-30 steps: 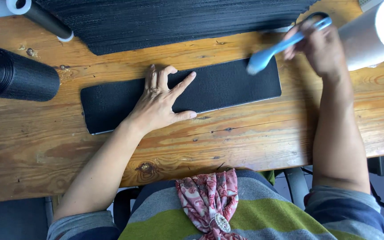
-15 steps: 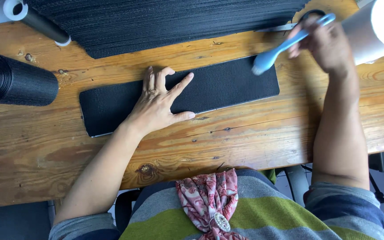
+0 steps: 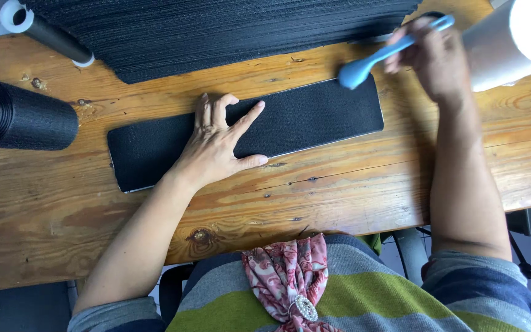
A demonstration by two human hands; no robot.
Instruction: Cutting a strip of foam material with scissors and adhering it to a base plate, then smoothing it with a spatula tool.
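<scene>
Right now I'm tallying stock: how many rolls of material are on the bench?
3. A black roll lies at the left edge, a thin black roll with a white core at top left, and a white roll at top right. Others may lie out of frame.

Bare forearms, sleeves ending above the elbows. Knit top [image 3: 364, 295] striped in grey, olive green and dark blue. Pink and red patterned scarf [image 3: 287, 270] gathered at the chest, pinned with a small oval silver brooch [image 3: 304, 307].
</scene>
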